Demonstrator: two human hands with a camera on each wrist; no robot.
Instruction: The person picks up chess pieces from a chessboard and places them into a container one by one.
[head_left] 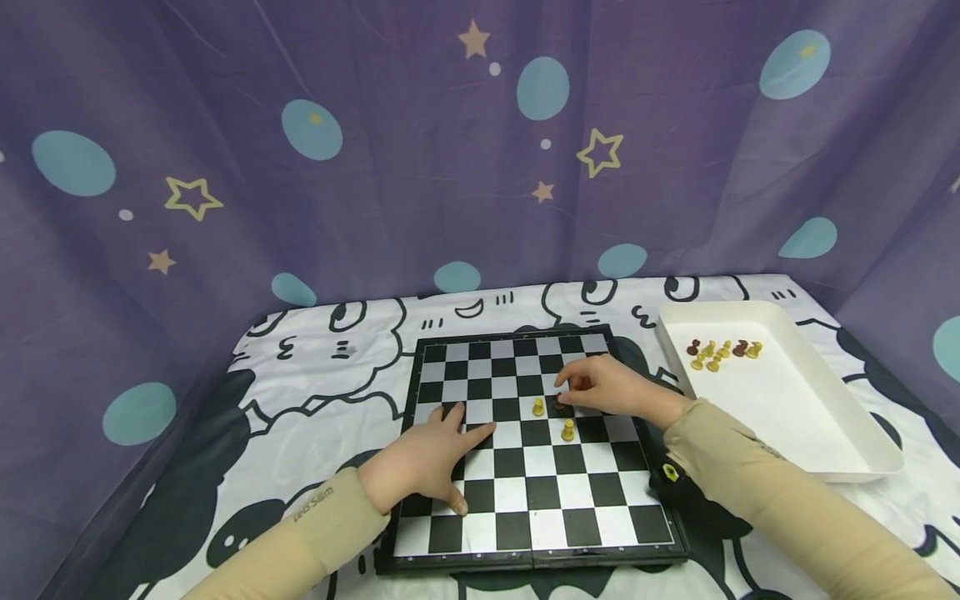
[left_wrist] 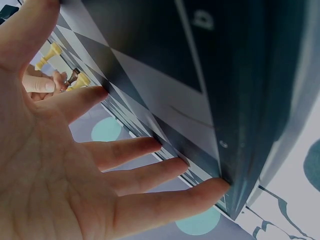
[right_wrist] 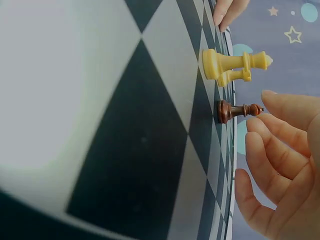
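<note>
Fingers spread, my left hand (head_left: 426,460) rests on the left side of the black-and-white chessboard (head_left: 537,531); its fingertips meet the board in the left wrist view. My right hand (head_left: 611,385) hovers over the right half, fingers loosely bent. A dark brown chess bishop (right_wrist: 235,111) stands upright on the board, its knobbed head between my right thumb (right_wrist: 285,105) and index finger, with a small gap at the thumb. Beside it stand two yellow chess pieces, one (head_left: 538,407) to its left and one (head_left: 567,430) nearer me.
To the right of the board sits a white tray (head_left: 795,417) with several yellow pieces (head_left: 712,364) and a few dark ones (head_left: 740,348) at its far end. A patterned cloth (head_left: 315,425) covers the table. Behind hangs a purple curtain (head_left: 420,167).
</note>
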